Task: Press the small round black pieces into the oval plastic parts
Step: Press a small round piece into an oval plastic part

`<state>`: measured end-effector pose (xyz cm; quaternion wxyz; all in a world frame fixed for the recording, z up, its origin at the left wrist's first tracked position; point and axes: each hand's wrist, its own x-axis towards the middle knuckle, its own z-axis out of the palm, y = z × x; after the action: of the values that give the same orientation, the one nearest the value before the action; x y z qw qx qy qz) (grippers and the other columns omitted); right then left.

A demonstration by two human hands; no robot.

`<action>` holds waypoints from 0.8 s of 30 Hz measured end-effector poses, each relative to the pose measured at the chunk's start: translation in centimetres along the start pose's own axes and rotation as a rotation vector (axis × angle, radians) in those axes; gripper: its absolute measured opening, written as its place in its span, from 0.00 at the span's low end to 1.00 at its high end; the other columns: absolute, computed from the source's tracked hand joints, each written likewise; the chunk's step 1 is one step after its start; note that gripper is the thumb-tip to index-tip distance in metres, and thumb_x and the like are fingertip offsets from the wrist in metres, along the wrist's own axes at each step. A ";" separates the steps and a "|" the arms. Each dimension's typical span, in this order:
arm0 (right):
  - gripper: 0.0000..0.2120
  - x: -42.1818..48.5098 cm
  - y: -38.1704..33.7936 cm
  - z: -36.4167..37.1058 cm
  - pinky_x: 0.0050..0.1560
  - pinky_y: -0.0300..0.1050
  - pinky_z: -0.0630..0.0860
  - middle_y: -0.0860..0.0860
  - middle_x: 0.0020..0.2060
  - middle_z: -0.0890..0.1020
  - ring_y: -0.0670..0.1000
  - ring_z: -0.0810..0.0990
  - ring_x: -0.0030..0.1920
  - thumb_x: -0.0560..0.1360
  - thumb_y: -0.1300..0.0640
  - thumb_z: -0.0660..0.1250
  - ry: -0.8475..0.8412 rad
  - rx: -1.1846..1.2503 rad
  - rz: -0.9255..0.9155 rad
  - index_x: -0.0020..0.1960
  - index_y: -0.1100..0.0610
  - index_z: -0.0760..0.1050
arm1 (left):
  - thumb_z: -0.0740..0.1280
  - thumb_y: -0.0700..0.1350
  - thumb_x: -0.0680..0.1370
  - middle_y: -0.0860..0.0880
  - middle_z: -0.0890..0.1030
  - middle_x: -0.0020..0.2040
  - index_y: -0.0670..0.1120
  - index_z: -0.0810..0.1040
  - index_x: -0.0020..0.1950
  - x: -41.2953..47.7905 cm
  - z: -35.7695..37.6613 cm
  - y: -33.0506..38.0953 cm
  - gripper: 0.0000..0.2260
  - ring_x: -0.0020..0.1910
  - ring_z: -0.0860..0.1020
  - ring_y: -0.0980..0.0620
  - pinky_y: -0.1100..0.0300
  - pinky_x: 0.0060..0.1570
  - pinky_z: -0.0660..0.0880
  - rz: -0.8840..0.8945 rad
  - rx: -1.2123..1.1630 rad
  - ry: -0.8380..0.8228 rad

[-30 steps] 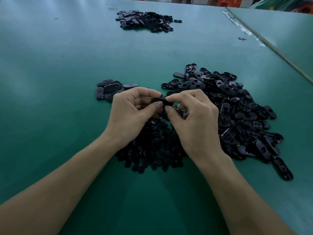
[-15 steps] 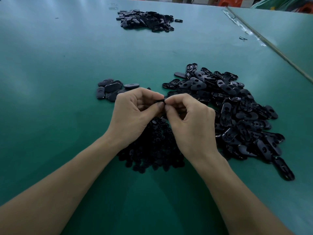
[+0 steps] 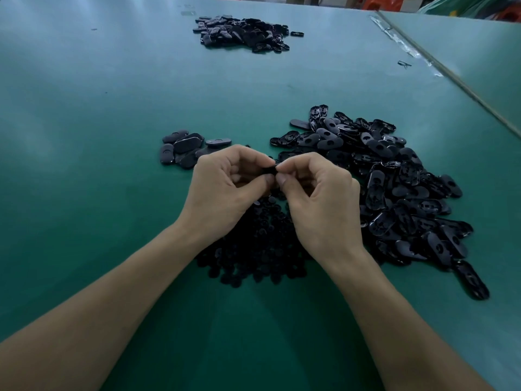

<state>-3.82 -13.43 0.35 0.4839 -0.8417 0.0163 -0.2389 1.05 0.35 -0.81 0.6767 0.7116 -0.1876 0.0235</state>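
The small round black pieces (image 3: 253, 249) lie in a dense heap on the green desk (image 3: 112, 108). Just right of it the oval plastic parts (image 3: 394, 187), glossy black, sprawl in a loose pile, some showing hollow undersides. A small cluster (image 3: 183, 146) lies left and a far pile (image 3: 242, 33) behind. The held part (image 3: 269, 171), mostly hidden, is pinched between the left grip (image 3: 225, 190) and the right grip (image 3: 321, 198).

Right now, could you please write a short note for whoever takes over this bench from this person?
Hands: the left hand and the right hand both pinch one black part at their fingertips, above the table.
Things: the small round pieces lie heaped under the hands, the oval parts in a big heap to the right.
Done: possibly the small group of ovals at the left; cannot confirm.
Left: the big heap.
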 end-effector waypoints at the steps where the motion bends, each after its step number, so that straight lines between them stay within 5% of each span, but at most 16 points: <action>1: 0.06 0.0 0.0 0.0 0.43 0.28 0.74 0.40 0.38 0.82 0.39 0.82 0.40 0.76 0.64 0.72 -0.001 -0.006 0.002 0.47 0.54 0.82 | 0.74 0.29 0.73 0.47 0.86 0.42 0.45 0.82 0.46 0.0 0.0 0.0 0.11 0.42 0.84 0.51 0.55 0.49 0.83 0.006 0.007 -0.002; 12: 0.10 -0.3 -0.5 0.5 0.54 0.26 0.74 0.49 0.48 0.86 0.40 0.81 0.51 0.77 0.66 0.70 0.019 -0.037 -0.067 0.56 0.58 0.85 | 0.74 0.31 0.74 0.56 0.85 0.41 0.48 0.81 0.47 0.2 -0.1 -0.3 0.12 0.42 0.83 0.57 0.65 0.47 0.79 0.047 0.013 0.042; 20: 0.13 0.2 0.3 -0.2 0.47 0.29 0.73 0.45 0.50 0.80 0.41 0.79 0.47 0.76 0.60 0.73 -0.014 -0.072 -0.040 0.58 0.50 0.83 | 0.75 0.33 0.74 0.58 0.85 0.42 0.51 0.80 0.48 0.3 -0.1 -0.6 0.13 0.42 0.83 0.59 0.64 0.45 0.80 0.061 0.046 0.025; 24: 0.11 0.7 0.6 -0.8 0.50 0.28 0.75 0.42 0.45 0.85 0.37 0.82 0.47 0.76 0.62 0.73 -0.069 0.002 0.015 0.57 0.53 0.83 | 0.75 0.34 0.73 0.56 0.85 0.41 0.52 0.80 0.48 0.2 -0.3 -0.7 0.13 0.41 0.83 0.59 0.63 0.45 0.81 0.047 0.016 -0.002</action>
<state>-3.41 -14.56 0.49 0.4867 -0.8489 0.0055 -0.2060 1.50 0.64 -1.35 0.6699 0.7125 -0.2047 0.0403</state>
